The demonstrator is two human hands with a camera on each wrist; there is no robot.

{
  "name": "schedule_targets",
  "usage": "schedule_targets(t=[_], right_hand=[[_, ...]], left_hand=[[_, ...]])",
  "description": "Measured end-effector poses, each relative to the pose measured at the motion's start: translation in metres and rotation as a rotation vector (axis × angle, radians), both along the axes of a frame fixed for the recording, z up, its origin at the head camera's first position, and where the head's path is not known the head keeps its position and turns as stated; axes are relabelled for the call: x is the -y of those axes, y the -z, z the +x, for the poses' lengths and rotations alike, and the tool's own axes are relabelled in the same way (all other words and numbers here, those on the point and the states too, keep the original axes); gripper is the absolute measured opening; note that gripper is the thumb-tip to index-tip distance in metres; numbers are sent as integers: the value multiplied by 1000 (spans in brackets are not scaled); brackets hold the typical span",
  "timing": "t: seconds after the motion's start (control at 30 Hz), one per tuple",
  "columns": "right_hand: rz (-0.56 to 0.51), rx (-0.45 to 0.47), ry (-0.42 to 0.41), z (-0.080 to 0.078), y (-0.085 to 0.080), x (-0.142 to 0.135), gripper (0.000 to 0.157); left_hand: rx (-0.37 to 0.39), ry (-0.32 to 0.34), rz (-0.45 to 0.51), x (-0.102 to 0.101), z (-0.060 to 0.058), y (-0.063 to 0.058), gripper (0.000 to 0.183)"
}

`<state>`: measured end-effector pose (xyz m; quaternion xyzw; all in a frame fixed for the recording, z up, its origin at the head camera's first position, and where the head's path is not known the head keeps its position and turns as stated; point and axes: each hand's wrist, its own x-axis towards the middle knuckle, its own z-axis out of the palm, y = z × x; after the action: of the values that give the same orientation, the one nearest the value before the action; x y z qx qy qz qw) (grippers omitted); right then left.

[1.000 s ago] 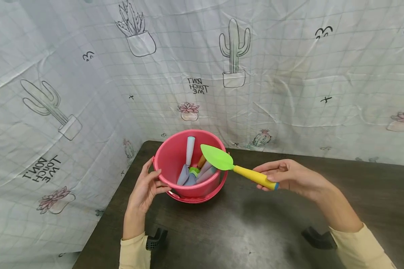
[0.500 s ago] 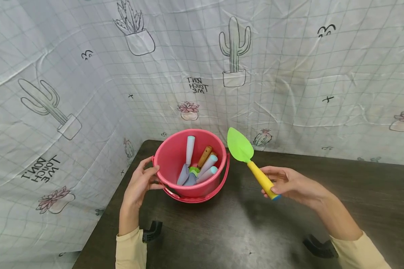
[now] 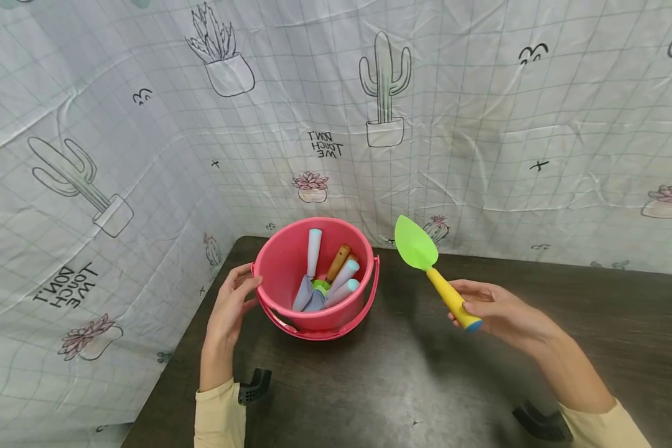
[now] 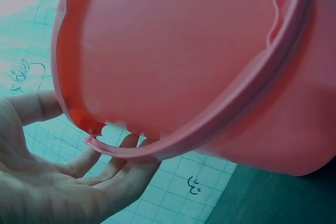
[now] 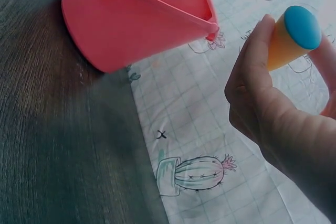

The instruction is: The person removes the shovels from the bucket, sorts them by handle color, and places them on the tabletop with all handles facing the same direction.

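Note:
A pink plastic bucket stands on the table, and several toy hand tools with pale and orange-brown handles lean inside it. My left hand holds the bucket's left rim by the handle joint. In the left wrist view the thumb lies at the rim, with the fingers behind the bail handle. To the right of the bucket, my right hand pinches a toy trowel by its yellow grip. Its green blade points up and left, above the table. The right wrist view shows the grip's blue end cap.
A dark wooden table lies under the bucket and hands. Behind it and on the left hangs a white gridded cloth printed with cacti. Black wrist mounts stick out from both sleeves.
My right hand has carried the trowel rightward, away from over the bucket's rim, and its blade has tipped more upright. My left hand has stayed at the bucket's rim.

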<state>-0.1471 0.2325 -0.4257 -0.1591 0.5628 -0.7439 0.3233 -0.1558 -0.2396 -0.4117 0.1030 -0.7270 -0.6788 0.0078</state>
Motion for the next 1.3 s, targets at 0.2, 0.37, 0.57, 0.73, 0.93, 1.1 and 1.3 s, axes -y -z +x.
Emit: schedule_targets(t=[0.2, 0.37, 0.57, 0.73, 0.93, 1.1, 1.3], right_hand=[[-11, 13, 13, 2, 4, -5, 33], [-17, 10, 19, 5, 9, -9, 34], [16, 11, 49, 9, 10, -13, 36], [18, 2, 60, 11, 10, -17, 36], [21, 15, 60, 12, 11, -21, 35], [31, 17, 64, 12, 13, -23, 37], [21, 1, 66, 13, 13, -25, 38]], left_hand=[[-21, 20, 95, 1, -1, 5, 45], [-12, 40, 143, 2, -2, 6, 46], [-20, 5, 254, 0, -3, 7, 40], [-20, -28, 339, -1, -3, 7, 37], [-30, -25, 480, -1, -2, 7, 33], [-28, -11, 565, -3, 1, 6, 31], [-54, -10, 637, -8, 5, 9, 32]])
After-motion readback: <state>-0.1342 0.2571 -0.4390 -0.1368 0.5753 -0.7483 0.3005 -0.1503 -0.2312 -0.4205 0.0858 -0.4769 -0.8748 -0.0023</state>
